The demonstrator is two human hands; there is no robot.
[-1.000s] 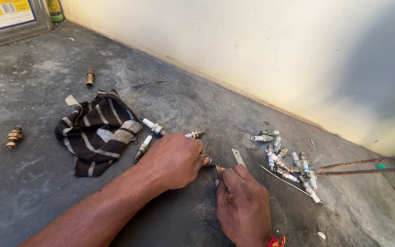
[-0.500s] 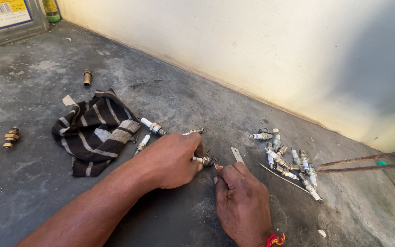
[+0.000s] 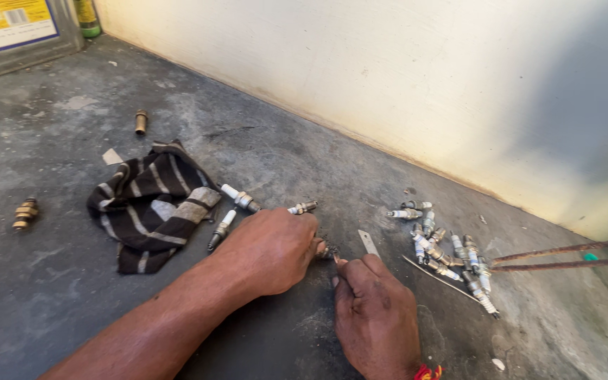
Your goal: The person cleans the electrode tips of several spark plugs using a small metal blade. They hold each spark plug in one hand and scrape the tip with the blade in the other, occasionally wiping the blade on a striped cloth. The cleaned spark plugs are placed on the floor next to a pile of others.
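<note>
My left hand (image 3: 269, 250) is closed over a spark plug (image 3: 327, 251); only its dark metal end sticks out past my fingers. My right hand (image 3: 374, 309) sits just right of it, thumb and forefinger pinched on a small thin tool pressed against that end. The tool is mostly hidden. A flat metal strip (image 3: 368, 243) lies just beyond my right knuckles. More spark plugs are close by: one (image 3: 302, 207) above my left hand and two (image 3: 239, 198) beside a striped cloth (image 3: 153, 204).
A pile of several spark plugs (image 3: 445, 253) and a thin wire (image 3: 438, 278) lie to the right. Rusty rods (image 3: 564, 257) reach in from the right edge. Brass fittings (image 3: 141, 122) (image 3: 25, 213) lie on the concrete floor. A metal can (image 3: 15, 28) stands far left by the wall (image 3: 388, 70).
Both hands stay together at the spark plug with only small shifts. The view has drifted slightly.
</note>
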